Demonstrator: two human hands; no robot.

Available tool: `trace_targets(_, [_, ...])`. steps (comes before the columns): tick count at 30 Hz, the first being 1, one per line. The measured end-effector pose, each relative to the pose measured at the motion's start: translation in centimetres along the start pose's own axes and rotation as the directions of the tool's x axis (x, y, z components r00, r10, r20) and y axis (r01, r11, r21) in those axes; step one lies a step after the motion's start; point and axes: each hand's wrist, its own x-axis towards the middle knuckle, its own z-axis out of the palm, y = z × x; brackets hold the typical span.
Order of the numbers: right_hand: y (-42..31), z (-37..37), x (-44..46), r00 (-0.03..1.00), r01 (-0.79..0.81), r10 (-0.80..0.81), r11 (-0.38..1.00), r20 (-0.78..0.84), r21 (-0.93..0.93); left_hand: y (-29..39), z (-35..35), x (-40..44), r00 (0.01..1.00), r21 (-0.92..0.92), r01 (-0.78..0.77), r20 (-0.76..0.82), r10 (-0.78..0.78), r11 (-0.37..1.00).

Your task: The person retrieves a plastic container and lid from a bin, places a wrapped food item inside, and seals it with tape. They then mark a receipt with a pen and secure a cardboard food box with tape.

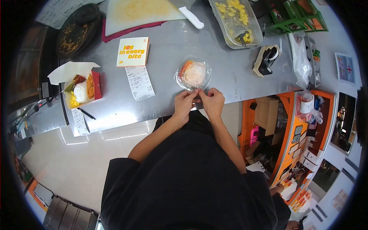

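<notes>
A round clear plastic container (193, 73) with a lid and white and orange food inside sits near the front edge of the steel table. My left hand (184, 104) and my right hand (212, 102) meet at the container's near rim, thumbs almost touching. The fingers of both are bent and pinched together at that rim. The undersides of the fingers are hidden, so whether they grip the rim firmly is unclear. To the left, a printed box (133, 52) stands by a paper receipt (140, 83).
An open food box (82, 90) sits at the left, by a black pan (78, 30). Farther back are a cutting board (142, 13), a white-handled knife (191, 17) and a tub of yellow food (235, 19). A tape dispenser (267, 60) stands right; another person (281, 207) is lower right.
</notes>
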Motion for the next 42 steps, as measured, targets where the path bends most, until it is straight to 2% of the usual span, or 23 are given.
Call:
trace_targets(2, [-0.3,0.2,-0.2,1.0,0.026,-0.024,0.992,-0.014,0.124,0.0,0.2,-0.2,0.999,0.024,-0.048,-0.02,0.048,0.999])
trace_targets(6, [0.1,1.1,-0.5,0.999,-0.021,0.025,0.992,-0.031,0.122,-0.4,0.2,-0.1,0.997,0.05,-0.08,-0.001,0.08,0.996])
trace_targets(9, [0.5,1.7,-0.6,0.997,-0.076,0.081,0.977,-0.017,0.199,-0.5,0.2,0.0,0.992,0.024,-0.127,-0.007,0.127,0.992])
trace_targets(11, [0.5,2.0,-0.8,0.991,-0.13,0.131,0.942,0.019,0.31,-0.5,0.3,-0.1,0.993,0.051,-0.11,-0.027,0.111,0.993])
trace_targets(12, [0.8,2.4,-0.7,0.991,-0.129,0.131,0.944,0.015,0.305,-0.4,0.2,0.0,0.994,0.045,-0.107,-0.023,0.108,0.993])
trace_targets(14, [1.1,3.0,-0.8,0.986,-0.166,0.144,0.845,0.084,0.508,-0.4,0.0,0.1,0.996,0.015,-0.094,-0.011,0.094,0.995])
trace_targets(15, [1.3,3.2,-1.0,0.986,-0.166,0.145,0.846,0.081,0.506,-0.5,-0.2,0.1,0.996,0.013,-0.092,-0.009,0.092,0.996])
trace_targets(17, [0.5,3.1,-1.6,0.937,-0.35,0.214,0.53,0.277,0.772,-0.2,-0.3,-0.2,0.995,-0.096,-0.096,-0.036,0.092,0.991])
trace_targets(18, [0.5,3.1,-1.6,0.938,-0.346,0.214,0.531,0.273,0.774,-0.1,-0.3,-0.1,0.995,-0.096,-0.096,-0.032,0.093,0.991])
trace_targets(20, [0.2,3.5,-1.8,0.934,-0.354,0.182,0.376,0.306,0.857,0.0,-0.7,0.1,0.999,-0.105,-0.053,-0.01,0.053,0.993])
trace_targets(21, [0.1,3.7,-1.9,0.934,-0.355,0.184,0.37,0.307,0.858,0.0,-0.9,0.2,0.999,-0.1,-0.053,-0.01,0.052,0.994])
trace_targets(23, [-1.6,3.6,-2.5,0.936,-0.329,0.203,0.227,0.286,0.916,0.2,-0.9,0.2,0.999,-0.1,-0.03,0.015,0.032,0.995])
trace_targets(26, [-1.6,4.5,-2.4,0.94,-0.307,0.202,0.153,0.275,0.939,0.6,-0.7,-0.1,0.998,-0.087,-0.047,0.033,0.05,0.995])
trace_targets(27, [-1.3,4.4,-2.0,0.941,-0.306,0.199,0.148,0.275,0.94,0.8,-0.7,0.0,0.998,-0.083,-0.051,0.033,0.054,0.995])
trace_targets(29, [-0.2,4.0,-1.2,0.924,-0.381,0.087,0.201,0.371,0.902,0.9,-0.9,0.2,0.997,-0.091,-0.045,0.063,0.051,0.995])
trace_targets(32, [0.4,4.0,-0.6,0.925,-0.371,0.025,0.258,0.378,0.892,0.8,-0.8,0.5,0.998,-0.035,-0.043,0.034,0.044,0.998])
trace_targets(36, [-0.4,4.4,-0.7,0.936,-0.347,0.07,0.339,0.345,0.874,0.2,-1.0,0.9,0.996,-0.047,-0.086,0.032,0.088,0.995])
trace_targets(38, [-0.4,4.9,-0.5,0.962,-0.271,0.099,0.472,0.255,0.839,0.0,-0.9,0.8,0.994,-0.049,-0.11,-0.004,0.11,0.993])
trace_targets(39, [-0.1,4.7,-0.3,0.961,-0.274,0.092,0.469,0.262,0.84,-0.2,-0.9,0.7,0.993,-0.047,-0.117,-0.011,0.117,0.992])
trace_targets(41, [-0.2,3.2,0.0,0.932,-0.346,0.146,0.631,0.331,0.695,0.0,-0.9,0.5,0.988,-0.043,-0.154,-0.032,0.153,0.987])
trace_targets(42, [-0.1,2.5,0.2,0.93,-0.345,0.13,0.63,0.344,0.696,0.2,-0.9,0.7,0.985,-0.042,-0.169,-0.046,0.167,0.985])
